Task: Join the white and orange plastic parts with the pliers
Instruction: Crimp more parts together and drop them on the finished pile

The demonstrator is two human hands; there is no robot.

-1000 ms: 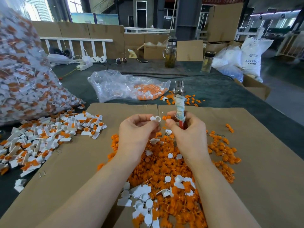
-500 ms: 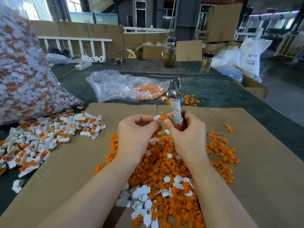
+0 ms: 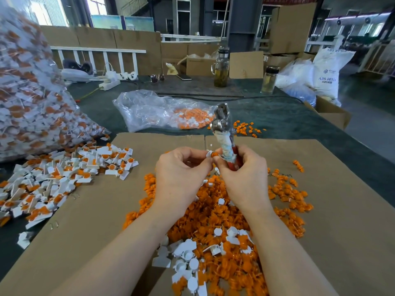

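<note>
We can read only "ABS RESIN" with a smaller "ABS" line beneath it and a small logo above, printed in dark letters on the white sack (image 3: 328, 75) at the tabletop's two o'clock edge.

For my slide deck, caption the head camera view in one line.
Left hand pinches a white part against an orange part while right hand grips pliers upright.

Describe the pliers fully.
The pliers stand nearly upright above the cardboard, shiny metal head on top, jaws pointing up and away. One handle is wrapped in pale tape or cloth, the other shows red. The right hand grips the handles; nothing sits in the jaws.
</note>
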